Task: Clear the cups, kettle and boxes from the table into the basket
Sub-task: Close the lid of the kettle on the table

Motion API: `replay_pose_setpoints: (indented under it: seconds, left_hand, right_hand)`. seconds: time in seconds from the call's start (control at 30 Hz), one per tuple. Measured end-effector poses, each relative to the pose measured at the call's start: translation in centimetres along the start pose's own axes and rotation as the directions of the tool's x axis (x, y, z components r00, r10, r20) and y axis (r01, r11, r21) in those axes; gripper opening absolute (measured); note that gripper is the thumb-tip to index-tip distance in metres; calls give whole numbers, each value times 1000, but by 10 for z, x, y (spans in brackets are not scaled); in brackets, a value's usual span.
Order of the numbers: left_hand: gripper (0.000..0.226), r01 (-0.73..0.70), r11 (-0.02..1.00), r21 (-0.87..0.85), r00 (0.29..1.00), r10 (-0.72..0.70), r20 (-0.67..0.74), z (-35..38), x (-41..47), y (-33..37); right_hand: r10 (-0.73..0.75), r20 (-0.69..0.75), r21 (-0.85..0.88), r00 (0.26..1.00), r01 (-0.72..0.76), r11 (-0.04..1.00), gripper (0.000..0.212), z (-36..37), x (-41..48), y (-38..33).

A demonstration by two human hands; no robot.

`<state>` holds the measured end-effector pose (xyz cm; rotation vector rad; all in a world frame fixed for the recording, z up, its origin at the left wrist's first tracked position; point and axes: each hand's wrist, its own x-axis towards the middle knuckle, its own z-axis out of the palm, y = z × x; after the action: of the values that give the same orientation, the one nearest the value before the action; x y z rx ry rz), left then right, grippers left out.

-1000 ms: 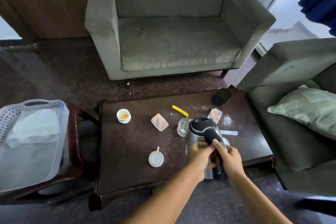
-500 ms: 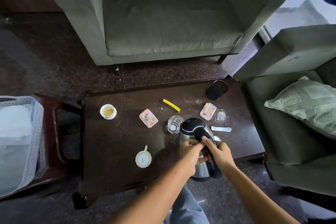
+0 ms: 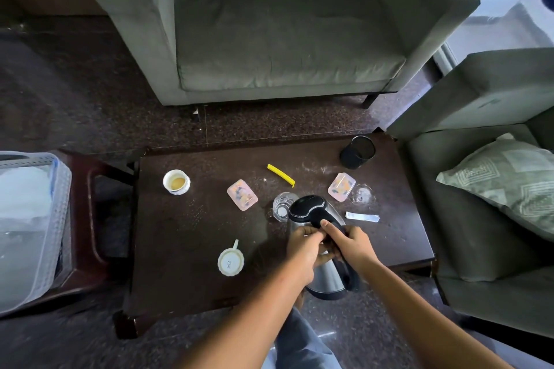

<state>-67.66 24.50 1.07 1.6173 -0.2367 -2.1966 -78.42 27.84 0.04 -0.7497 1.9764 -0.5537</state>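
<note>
1. Kettle (image 3: 326, 276) sits at the near edge of the table (image 3: 186, 249), lid end pointing away from the person and base toward them. Cannot tell if it is off the surface.
2. Right hand (image 3: 355, 244): fingers wrapped round the kettle's black handle, thumb along its top.
3. Left hand (image 3: 302, 246): fingers curled against the kettle's body, touching the right hand.
4. Basket (image 3: 61, 189) lies well left of the kettle, so the carry goes leftward, on the left hand's side.
5. Clear glass (image 3: 281, 207) stands just left of the kettle's lid and looks likely to be clipped.
</note>
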Motion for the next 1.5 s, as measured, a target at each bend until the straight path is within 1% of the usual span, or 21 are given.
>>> replay_pose_setpoints:
  seconds: [0.1,0.23,0.33,0.4,0.43,0.7,0.8,0.93,1.2,1.3,1.5]
  left_hand:
    - [14,-10,1000,-17,1000,10,-3,-1,3,-1]
    - [8,-8,999,-40,1000,7,-11,-3,6,-1]
    - [16,-6,997,-75,1000,5,-14,-3,7,-1]
    - [10,-7,997,-82,1000,6,-9,-4,7,-1]
    - [6,-10,997,-82,1000,9,-9,-4,7,0]
    - [8,-32,994,-105,999,32,-2,-6,13,1]
    - [9,-40,993,-109,999,37,-24,-5,16,2]
    - [8,-45,988,-149,999,43,-22,-5,16,5]
    - [14,-51,983,-175,999,49,-16,-2,15,9]
    - [9,-62,981,-182,998,59,-21,-1,14,10]
    - [16,-75,976,-203,997,73,-16,-1,13,11]
  right_hand:
    - [-2,5,-50,1000,2,999,58,0,2,-4]
    - [-1,12,-128,1000,2,992,60,1,5,-7]
    - [4,15,-180,1000,-2,984,61,3,7,-8]
    - [5,17,-210,1000,-2,978,60,4,8,-9]
    - [7,20,-213,1000,-2,977,60,4,8,-10]
    - [12,53,-211,999,-1,977,60,6,15,-19]
    - [8,50,-218,999,3,976,60,6,17,-21]
    - [25,60,-233,998,-10,972,61,6,20,-25]
    - [47,78,-217,996,-29,976,57,5,25,-34]
    - [60,84,-237,995,-39,971,59,4,26,-37]
    - [60,90,-261,994,-34,965,57,4,29,-43]
